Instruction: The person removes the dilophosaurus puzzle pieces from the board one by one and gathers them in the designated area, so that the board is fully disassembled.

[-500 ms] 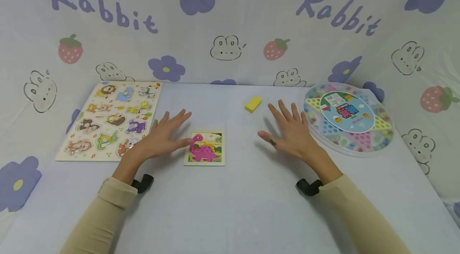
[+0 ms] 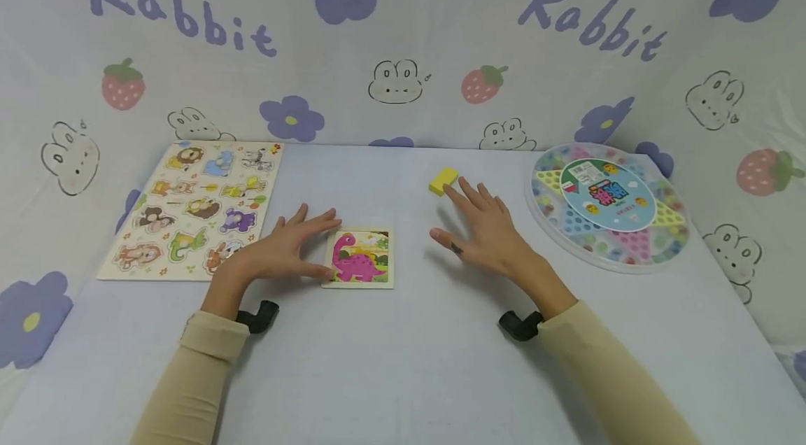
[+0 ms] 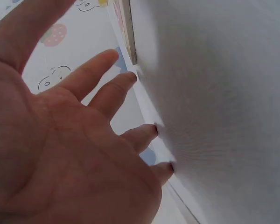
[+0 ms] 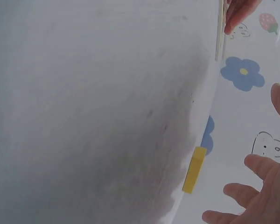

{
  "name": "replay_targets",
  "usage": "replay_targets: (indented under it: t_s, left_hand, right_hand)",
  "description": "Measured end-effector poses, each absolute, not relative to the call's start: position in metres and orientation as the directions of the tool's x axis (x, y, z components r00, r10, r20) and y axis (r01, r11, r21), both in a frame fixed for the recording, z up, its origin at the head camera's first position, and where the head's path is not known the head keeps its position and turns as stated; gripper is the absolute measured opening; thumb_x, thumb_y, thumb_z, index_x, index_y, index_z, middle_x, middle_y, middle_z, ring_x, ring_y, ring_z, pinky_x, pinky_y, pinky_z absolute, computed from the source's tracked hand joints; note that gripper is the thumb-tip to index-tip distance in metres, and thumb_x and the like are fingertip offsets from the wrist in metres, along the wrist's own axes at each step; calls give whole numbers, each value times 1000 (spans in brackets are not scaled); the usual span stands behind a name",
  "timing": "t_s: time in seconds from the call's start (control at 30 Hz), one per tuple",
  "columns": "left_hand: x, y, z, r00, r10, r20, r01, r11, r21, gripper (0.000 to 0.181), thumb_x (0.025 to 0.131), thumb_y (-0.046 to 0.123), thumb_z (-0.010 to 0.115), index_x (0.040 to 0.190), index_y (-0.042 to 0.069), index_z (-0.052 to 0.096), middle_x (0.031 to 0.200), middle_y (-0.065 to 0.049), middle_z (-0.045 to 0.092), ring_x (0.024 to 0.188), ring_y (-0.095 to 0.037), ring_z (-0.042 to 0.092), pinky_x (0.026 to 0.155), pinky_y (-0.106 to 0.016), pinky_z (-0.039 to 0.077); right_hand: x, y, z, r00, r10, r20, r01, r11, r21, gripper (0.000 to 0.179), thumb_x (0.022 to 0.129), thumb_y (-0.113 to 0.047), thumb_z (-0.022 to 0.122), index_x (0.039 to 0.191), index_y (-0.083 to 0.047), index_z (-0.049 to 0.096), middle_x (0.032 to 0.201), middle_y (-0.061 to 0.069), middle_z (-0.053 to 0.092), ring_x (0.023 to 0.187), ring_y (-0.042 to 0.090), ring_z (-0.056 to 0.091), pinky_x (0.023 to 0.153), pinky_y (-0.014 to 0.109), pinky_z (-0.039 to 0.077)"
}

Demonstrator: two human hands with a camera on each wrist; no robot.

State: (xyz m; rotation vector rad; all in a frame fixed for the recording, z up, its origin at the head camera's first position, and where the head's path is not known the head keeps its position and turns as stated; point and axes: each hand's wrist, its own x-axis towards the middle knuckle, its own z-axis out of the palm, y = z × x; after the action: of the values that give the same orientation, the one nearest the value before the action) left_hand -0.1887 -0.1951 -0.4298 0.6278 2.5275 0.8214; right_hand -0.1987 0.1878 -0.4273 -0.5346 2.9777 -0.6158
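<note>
A small square picture puzzle with a pink dinosaur (image 2: 360,259) lies flat in the middle of the table. My left hand (image 2: 271,249) is at its left side, fingers spread, thumb tip over the lower left edge and index fingertip by the top left corner. In the left wrist view the puzzle's pale edge (image 3: 129,32) shows beyond the fingers of the left hand (image 3: 79,135). Over the table to the right, my right hand (image 2: 494,235) is spread and holds nothing. Its index fingertip overlaps the near end of a yellow block (image 2: 443,180) in the head view; the right wrist view shows the block (image 4: 194,170) apart from the fingers.
A larger board of animal pieces (image 2: 195,207) lies at the left, partly behind the left hand. At the right is a round, clear-lidded game board (image 2: 607,207) with a star pattern. A printed cloth (image 2: 403,25) with flowers and rabbits rises behind the white table (image 2: 403,361).
My left hand has come in to the puzzle's left edge, its thumb and fingers lower. My right hand has shifted left, towards the yellow block. The puzzle and boards stay put.
</note>
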Motion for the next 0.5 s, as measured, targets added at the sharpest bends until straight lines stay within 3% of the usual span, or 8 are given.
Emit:
replay_targets:
  t_s: [0.5]
  left_hand:
    - [-184, -204, -433, -829, 510, -229, 301, 752, 587, 102, 78, 44, 92, 163, 19, 44, 178, -2, 27, 166, -49, -5, 122, -82, -12]
  right_hand:
    - [-200, 161, -431, -915, -399, 66, -377, 784, -492, 82, 99, -58, 65, 166, -20, 37, 174, 13, 35, 161, 41, 33, 131, 62, 30]
